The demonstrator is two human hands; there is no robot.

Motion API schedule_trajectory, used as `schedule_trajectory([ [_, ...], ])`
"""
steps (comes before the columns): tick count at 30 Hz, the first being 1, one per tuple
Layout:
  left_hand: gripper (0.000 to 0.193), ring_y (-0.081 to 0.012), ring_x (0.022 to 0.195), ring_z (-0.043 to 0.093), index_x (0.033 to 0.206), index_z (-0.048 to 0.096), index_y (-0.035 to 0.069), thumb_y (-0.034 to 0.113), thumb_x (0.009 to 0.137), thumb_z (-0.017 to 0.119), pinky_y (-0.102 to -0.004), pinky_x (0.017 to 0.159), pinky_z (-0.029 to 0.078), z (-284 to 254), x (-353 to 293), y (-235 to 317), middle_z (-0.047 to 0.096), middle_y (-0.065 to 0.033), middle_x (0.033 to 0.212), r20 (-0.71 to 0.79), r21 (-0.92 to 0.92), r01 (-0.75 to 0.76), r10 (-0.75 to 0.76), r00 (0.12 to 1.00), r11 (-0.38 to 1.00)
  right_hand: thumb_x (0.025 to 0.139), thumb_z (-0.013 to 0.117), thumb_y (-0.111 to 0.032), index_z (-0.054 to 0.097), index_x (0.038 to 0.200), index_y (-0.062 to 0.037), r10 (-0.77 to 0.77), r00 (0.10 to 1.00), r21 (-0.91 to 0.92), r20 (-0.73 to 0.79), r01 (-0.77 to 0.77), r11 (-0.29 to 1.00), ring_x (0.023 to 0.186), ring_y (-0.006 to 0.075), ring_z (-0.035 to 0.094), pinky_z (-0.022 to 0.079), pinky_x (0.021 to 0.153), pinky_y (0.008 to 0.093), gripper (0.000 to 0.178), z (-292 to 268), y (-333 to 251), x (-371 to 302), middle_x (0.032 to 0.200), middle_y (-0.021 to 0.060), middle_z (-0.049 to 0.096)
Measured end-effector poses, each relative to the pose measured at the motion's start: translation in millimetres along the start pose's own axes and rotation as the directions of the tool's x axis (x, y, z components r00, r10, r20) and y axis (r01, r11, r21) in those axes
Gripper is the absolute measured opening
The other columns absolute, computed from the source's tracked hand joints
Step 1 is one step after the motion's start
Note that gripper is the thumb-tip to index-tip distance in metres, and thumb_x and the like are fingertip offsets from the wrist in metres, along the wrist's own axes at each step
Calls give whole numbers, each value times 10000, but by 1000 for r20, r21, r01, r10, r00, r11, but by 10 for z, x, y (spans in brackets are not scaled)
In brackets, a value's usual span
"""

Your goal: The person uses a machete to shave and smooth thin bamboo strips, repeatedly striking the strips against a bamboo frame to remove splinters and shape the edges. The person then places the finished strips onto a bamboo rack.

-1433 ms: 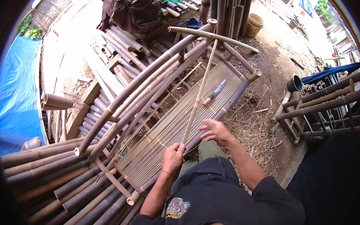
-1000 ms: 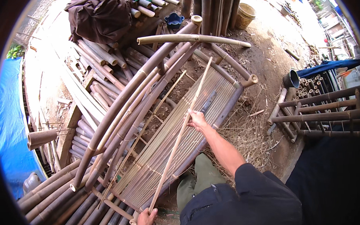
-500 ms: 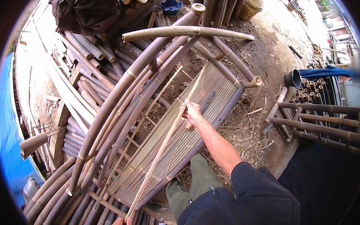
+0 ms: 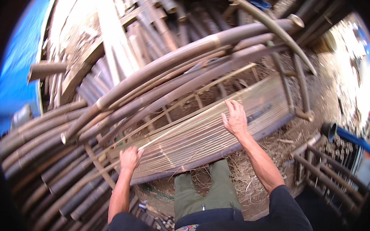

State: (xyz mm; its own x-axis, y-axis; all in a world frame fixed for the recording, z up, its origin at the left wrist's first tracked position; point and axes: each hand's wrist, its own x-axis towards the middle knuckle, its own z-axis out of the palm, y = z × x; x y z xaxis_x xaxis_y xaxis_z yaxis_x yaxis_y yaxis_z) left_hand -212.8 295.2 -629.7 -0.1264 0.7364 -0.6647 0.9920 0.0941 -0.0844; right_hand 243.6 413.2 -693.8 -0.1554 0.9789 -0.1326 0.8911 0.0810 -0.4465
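Note:
A bamboo bench with a slatted seat (image 4: pixel 194 150) stretches across in front of me. My left hand (image 4: pixel 130 158) is closed around a long, pale bamboo strip (image 4: pixel 173 131) near the seat's left end. The strip lies slanting along the far part of the slats, and a length of it sticks out to the left past my hand. Over the right half of the seat, my right hand (image 4: pixel 235 118) is open with its fingers stretched out, close to the strip's far end. A dark object (image 4: pixel 260 111) rests on the slats to its right.
Thick curved poles (image 4: pixel 182 53) form the bench's back beyond the seat. Bamboo poles (image 4: pixel 73 194) are stacked at the lower left, with more piled behind. A small bamboo frame (image 4: pixel 332 175) stands at the right. Shavings (image 4: pixel 254 178) litter the ground, and a blue tarp (image 4: pixel 20 69) hangs at left.
The view has turned, so the bench now lies more level. The strip has come down along the slats. My right hand has let go of it, and my left hand has moved up over the seat.

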Motion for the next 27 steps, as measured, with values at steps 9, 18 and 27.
schedule_trajectory([
  [9, 615, -254, 946, 583, 799, 729, 73, 665, 828, 566, -404, 926, 309, 1575, 1143, -326, 688, -102, 849, -203, -561, 12, -152, 967, 828, 771, 727, -361, 660, 874, -32, -307, 839, 120, 449, 283, 951, 847, 349, 575, 440, 793, 458, 352, 1668, -444, 525, 833, 132, 618],
  [18, 646, -233, 845, 548, 718, 706, 61, 699, 769, 616, -401, 940, 303, 1872, 1624, -373, 657, -77, 735, -291, -663, -156, -61, 955, 732, 791, 717, -243, 567, 868, -31, -289, 872, 73, 396, 284, 956, 754, 271, 513, 391, 755, 386, 271, 1524, -495, 511, 758, 94, 524],
  [27, 717, -254, 929, 559, 753, 713, 55, 754, 774, 558, -419, 964, 293, 2026, 1722, -438, 670, -95, 797, -143, -677, -77, -27, 989, 732, 793, 711, -266, 574, 843, -7, -197, 860, 67, 470, 188, 980, 762, 292, 529, 408, 750, 413, 297, 1754, -482, 558, 745, 115, 544],
])
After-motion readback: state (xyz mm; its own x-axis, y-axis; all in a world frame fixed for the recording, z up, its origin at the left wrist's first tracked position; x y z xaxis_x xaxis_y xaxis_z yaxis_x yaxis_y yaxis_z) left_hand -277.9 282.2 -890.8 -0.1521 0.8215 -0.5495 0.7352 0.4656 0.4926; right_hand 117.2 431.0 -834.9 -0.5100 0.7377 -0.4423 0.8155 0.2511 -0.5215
